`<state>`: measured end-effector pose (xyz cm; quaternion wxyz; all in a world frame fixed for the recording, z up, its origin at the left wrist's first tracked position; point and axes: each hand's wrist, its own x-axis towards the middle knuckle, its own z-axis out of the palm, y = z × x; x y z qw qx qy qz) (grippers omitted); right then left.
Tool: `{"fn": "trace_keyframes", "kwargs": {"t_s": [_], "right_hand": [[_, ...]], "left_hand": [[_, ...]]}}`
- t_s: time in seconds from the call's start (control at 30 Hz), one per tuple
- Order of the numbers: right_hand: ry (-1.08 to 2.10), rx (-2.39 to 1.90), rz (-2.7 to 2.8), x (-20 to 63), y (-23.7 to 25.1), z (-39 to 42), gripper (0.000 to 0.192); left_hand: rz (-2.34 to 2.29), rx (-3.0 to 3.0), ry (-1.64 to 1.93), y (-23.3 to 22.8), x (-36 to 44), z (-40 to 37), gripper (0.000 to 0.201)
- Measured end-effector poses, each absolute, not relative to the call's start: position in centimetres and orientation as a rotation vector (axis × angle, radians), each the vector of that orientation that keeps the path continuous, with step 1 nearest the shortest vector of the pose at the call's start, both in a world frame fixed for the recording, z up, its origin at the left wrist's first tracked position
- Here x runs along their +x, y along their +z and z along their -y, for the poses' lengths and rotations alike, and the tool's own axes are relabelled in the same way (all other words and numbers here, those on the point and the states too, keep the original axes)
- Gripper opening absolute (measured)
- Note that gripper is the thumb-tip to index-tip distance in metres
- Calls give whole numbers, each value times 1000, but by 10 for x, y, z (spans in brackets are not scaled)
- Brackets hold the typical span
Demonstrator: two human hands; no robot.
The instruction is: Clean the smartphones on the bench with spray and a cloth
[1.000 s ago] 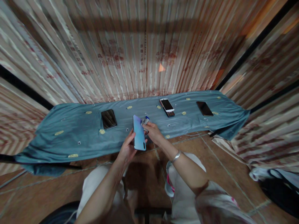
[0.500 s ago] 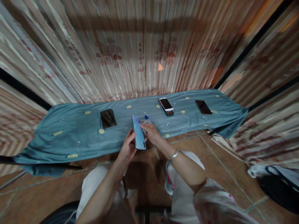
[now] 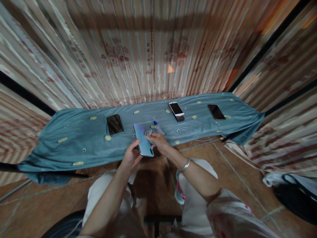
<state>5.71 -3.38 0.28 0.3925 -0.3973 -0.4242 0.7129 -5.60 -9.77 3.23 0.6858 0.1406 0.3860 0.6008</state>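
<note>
My left hand (image 3: 131, 156) grips a light blue phone (image 3: 143, 143) by its lower end, holding it above the front edge of a blue cloth (image 3: 81, 142). My right hand (image 3: 158, 142) presses a small grey wipe (image 3: 148, 133) against the phone's right side. Just behind my right hand, a small bottle with a blue cap (image 3: 158, 127) lies on the cloth.
On the cloth lie a black phone (image 3: 115, 124) at the left, a white phone stacked on a dark one (image 3: 176, 109), and another dark phone (image 3: 216, 112) at the right. A striped curtain hangs behind. A dark bag (image 3: 294, 195) sits on the tiled floor at the right.
The light blue phone has tilted flatter and shifted left in my left hand. My right hand with the wipe moved slightly toward me, uncovering the blue-capped bottle on the cloth.
</note>
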Motion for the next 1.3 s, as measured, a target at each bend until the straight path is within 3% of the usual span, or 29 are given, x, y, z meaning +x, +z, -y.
{"fn": "trace_keyframes", "kwargs": {"t_s": [0.4, 0.73, 0.9, 1.3], "right_hand": [[1787, -995, 1316, 63, -8, 32, 36], [1039, -937, 2111, 75, 6, 40, 29], [823, -818, 2255, 79, 14, 45, 23], [844, -649, 2273, 92, 22, 55, 28]], "left_hand": [[-839, 214, 1362, 30, -58, 97, 15], [-898, 291, 1392, 29, -64, 92, 13], [-914, 334, 1369, 26, -73, 90, 18], [-935, 301, 1311, 32, -69, 89, 30]]}}
